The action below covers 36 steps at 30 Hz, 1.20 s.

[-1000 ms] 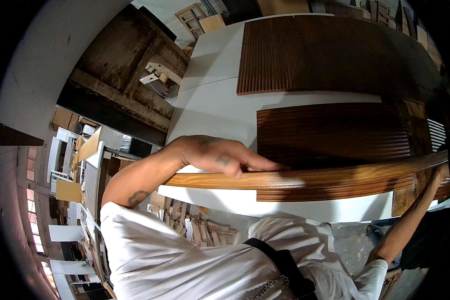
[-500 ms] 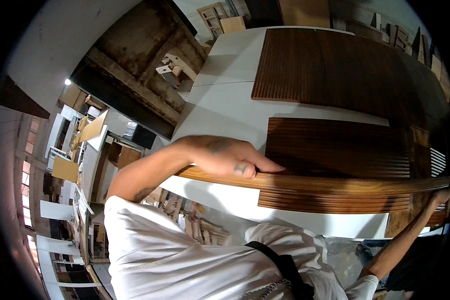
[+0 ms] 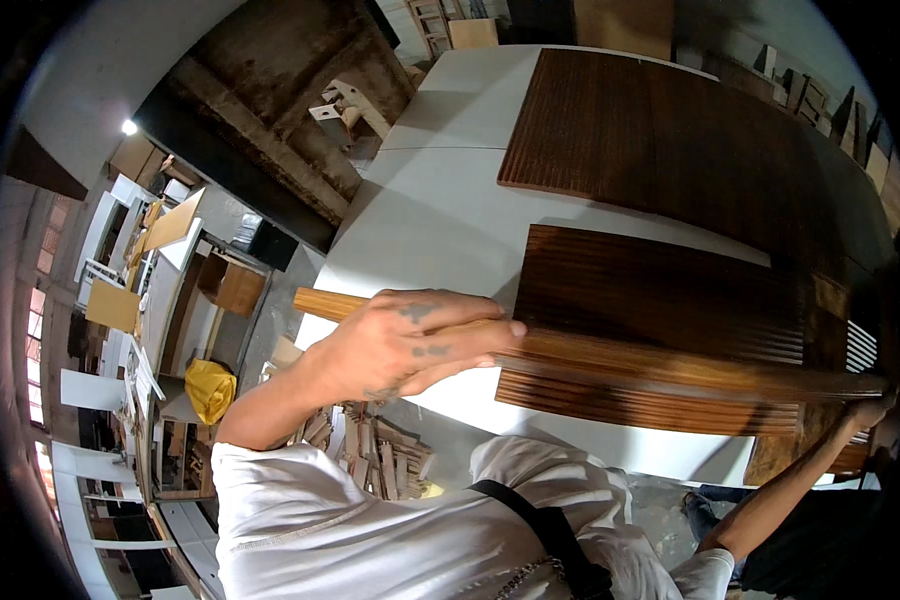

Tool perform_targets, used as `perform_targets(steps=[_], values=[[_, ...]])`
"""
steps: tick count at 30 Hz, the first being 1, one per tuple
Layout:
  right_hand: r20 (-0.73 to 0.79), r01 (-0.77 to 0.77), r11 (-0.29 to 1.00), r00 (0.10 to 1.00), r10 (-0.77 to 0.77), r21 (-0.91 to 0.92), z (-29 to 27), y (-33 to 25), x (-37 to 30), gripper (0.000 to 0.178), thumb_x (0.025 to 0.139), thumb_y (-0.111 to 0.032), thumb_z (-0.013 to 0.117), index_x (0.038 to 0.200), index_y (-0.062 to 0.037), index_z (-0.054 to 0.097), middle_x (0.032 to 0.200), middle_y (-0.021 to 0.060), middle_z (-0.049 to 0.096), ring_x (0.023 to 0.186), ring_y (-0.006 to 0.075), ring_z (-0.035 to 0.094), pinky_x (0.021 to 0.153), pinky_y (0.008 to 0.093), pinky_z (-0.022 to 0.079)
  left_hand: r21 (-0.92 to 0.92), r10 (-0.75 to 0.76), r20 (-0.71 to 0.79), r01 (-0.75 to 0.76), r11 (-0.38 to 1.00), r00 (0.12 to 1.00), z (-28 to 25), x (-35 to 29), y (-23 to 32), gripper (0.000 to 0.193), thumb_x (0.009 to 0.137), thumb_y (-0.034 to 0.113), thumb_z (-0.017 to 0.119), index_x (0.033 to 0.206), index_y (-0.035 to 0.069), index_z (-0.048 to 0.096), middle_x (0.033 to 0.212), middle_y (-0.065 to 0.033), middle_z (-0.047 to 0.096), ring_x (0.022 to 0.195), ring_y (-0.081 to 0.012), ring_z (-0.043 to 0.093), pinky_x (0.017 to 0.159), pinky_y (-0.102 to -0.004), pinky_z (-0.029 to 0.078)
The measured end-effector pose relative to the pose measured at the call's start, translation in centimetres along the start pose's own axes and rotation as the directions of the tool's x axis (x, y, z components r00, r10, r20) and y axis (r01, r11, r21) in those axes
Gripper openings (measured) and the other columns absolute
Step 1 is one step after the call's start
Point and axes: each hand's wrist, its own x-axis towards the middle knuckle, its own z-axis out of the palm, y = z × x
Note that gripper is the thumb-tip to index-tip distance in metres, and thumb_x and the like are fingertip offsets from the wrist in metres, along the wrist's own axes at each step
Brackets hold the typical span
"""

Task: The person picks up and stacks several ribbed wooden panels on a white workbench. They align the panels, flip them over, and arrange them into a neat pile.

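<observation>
A long, narrow brown wooden board point(image 3: 620, 365) runs left to right in front of me, above the worktable. My left hand point(image 3: 415, 340) is closed round it near its left end, with the fingers stretched along the wood. At the far right, in shadow, my right hand point(image 3: 870, 412) holds the board's other end; its fingers are only partly visible. Beneath the board lies a dark brown ribbed wooden panel point(image 3: 660, 285), its near edge showing below the board. A larger ribbed panel point(image 3: 650, 135) lies farther back on the white tabletop point(image 3: 435, 215).
Offcuts of wood point(image 3: 390, 450) are heaped on the floor near my left side. Workbenches with boards and a yellow bag point(image 3: 210, 390) stand at the left. A large brown panel point(image 3: 280, 95) leans beyond the table's left end. A person's dark clothing point(image 3: 820, 545) shows at lower right.
My left hand has shifted left along the board and turned, its fingers now stretched along the wood. The board's left end now shows past the hand. The view has shifted slightly.
</observation>
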Motion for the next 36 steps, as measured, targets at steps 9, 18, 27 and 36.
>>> perform_targets(steps=[9, 18, 27, 36], values=[[-0.092, 0.079, 0.991, 0.992, -0.089, -0.11, -0.6, -5.5, -4.4, 0.038, 0.105, -0.024, 0.039, 0.097, 0.0022, 0.065, 0.089, 0.0156, 0.065, 0.085, 0.0266, 0.058, 0.075, 0.0422, 0.048, 0.097, -0.177, 0.132, 0.165, 0.981, 0.975, -0.1, 3.4, 1.4, 0.037, 0.085, 0.027, 0.073, 0.121, 0.016, 0.07, 0.101, -0.0095, 0.072, 0.084, -0.0243, 0.07, 0.07, -0.0352, 0.055], [-0.182, -0.149, 0.983, 0.969, 0.167, 0.11, 4.7, -15.7, -7.7, 0.049, 0.107, -0.035, 0.039, 0.072, -0.0022, 0.048, 0.065, -0.0002, 0.041, 0.065, 0.0157, 0.036, 0.059, 0.0378, 0.031, 0.088, -0.356, 0.246, 0.345, 0.934, 0.902, -0.7, 2.9, 4.1, 0.042, 0.096, 0.032, 0.066, 0.124, 0.001, 0.066, 0.108, -0.0219, 0.071, 0.096, -0.0342, 0.07, 0.08, -0.039, 0.057], [-0.182, -0.161, 0.967, 0.963, 0.197, 0.196, 5.0, -18.7, -8.0, 0.061, 0.106, -0.043, 0.038, 0.061, -0.0031, 0.03, 0.056, 0.0027, 0.027, 0.056, 0.0118, 0.025, 0.051, 0.0384, 0.022, -0.056, -0.125, -0.109, 0.119, 0.991, 0.986, 0.1, 2.1, 3.9, 0.026, 0.084, 0.011, 0.079, 0.096, -0.01, 0.07, 0.085, -0.0229, 0.07, 0.071, -0.0336, 0.066, 0.066, -0.0394, 0.055], [-0.101, -0.247, 0.954, 0.959, 0.266, 0.171, 6.7, -18.6, -7.3, 0.056, 0.105, -0.035, 0.043, 0.063, 0.002, 0.042, 0.058, 0.0072, 0.038, 0.061, 0.0149, 0.035, 0.055, 0.0388, 0.03, 0.103, -0.28, 0.122, 0.268, 0.958, 0.952, -0.2, 1.6, 3.5, 0.037, 0.094, 0.031, 0.068, 0.112, -0.002, 0.068, 0.106, -0.0228, 0.07, 0.094, -0.0335, 0.067, 0.08, -0.0403, 0.055]])
